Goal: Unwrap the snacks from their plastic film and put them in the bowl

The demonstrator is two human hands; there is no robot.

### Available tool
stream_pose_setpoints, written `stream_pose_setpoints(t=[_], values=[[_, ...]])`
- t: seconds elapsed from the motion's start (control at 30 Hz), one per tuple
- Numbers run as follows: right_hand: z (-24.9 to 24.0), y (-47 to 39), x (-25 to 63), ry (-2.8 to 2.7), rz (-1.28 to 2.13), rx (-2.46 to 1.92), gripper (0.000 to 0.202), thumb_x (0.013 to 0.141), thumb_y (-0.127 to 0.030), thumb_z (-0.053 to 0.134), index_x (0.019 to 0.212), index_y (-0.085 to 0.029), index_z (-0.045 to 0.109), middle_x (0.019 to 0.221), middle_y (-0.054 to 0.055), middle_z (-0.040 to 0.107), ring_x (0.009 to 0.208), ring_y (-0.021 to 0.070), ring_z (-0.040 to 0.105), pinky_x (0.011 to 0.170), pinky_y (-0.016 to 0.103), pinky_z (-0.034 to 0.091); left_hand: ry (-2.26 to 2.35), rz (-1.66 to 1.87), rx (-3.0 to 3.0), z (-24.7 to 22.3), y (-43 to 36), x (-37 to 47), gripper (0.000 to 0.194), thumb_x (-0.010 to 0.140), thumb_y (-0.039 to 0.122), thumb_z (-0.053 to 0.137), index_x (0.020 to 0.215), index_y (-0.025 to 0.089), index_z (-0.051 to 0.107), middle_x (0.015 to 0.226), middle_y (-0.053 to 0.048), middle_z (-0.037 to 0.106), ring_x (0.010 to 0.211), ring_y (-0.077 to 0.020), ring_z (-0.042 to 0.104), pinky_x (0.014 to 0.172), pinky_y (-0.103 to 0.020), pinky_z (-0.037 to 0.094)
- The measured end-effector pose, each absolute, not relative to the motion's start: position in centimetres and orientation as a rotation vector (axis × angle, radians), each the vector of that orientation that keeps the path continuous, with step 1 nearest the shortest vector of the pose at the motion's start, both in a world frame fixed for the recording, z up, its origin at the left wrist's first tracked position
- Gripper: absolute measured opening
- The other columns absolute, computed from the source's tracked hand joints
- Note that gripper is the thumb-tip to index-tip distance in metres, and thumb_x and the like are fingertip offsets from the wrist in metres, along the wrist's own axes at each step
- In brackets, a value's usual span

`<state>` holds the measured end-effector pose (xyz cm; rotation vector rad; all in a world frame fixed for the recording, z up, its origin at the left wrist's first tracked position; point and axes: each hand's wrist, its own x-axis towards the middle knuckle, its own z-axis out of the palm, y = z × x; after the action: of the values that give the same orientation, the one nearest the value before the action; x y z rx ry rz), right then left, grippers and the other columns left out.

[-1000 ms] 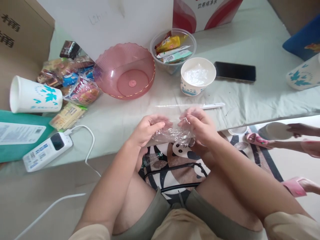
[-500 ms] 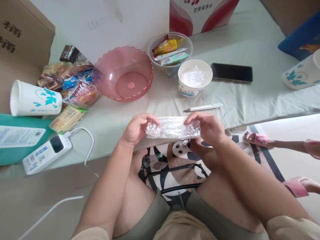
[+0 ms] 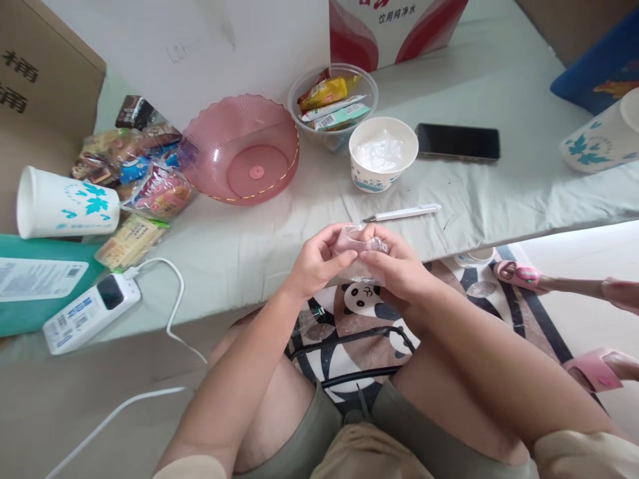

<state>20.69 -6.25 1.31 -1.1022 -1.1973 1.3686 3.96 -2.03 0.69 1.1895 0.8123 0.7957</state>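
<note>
Clear plastic wrap [image 3: 360, 269] is bunched between my two hands at the table's front edge. My left hand [image 3: 322, 261] pinches its left side, with thumb and fingers closed on it. On the other side my right hand [image 3: 392, 261] grips the wrap, its thumb close to the left thumb. Just beyond the hands lies a white pen-like cutter [image 3: 407, 213]. Behind that stands a paper cup [image 3: 377, 178] with crumpled clear plastic [image 3: 380, 152] inside.
A pink bowl [image 3: 244, 150], a tub of snacks [image 3: 334, 106] and a phone [image 3: 458, 142] stand farther back. Snack packets [image 3: 160, 189], a tipped cup [image 3: 70, 203] and a power bank [image 3: 92, 313] lie left. Another person's feet [image 3: 594, 369] show at right.
My hands have come together from the two ends of the plastic. It was a stretched, flat strip and is now bunched between them. The view has shifted slightly.
</note>
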Motion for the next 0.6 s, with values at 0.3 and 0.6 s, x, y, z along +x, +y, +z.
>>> stream_pose_setpoints(t=[0.3,0.6], values=[[1.6,-5.2,22.2,-1.287,1.149,-1.206,0.021,0.084,-0.038,0.072,0.085,-0.022,0.057,0.083,0.001,0.064,0.073,0.0145,0.058,0.068,0.030,0.048,0.806,0.889,1.022,0.7,-0.7,3.4,0.033,0.072,0.040,0.086,0.100,0.024,0.077,0.091,-0.002,0.072,0.083,-0.0157,0.067,0.075,-0.027,0.054],[7.8,1.0,27.4,-1.414,0.025,-1.605,0.026,0.080,-0.019,0.069,0.072,-0.025,0.045,0.068,-0.001,0.049,0.065,0.0141,0.044,0.065,0.033,0.039,0.936,1.075,0.923,1.1,1.2,3.1,0.020,0.071,0.033,0.075,0.082,0.021,0.063,0.078,0.001,0.063,0.078,-0.0125,0.064,0.075,-0.025,0.054]])
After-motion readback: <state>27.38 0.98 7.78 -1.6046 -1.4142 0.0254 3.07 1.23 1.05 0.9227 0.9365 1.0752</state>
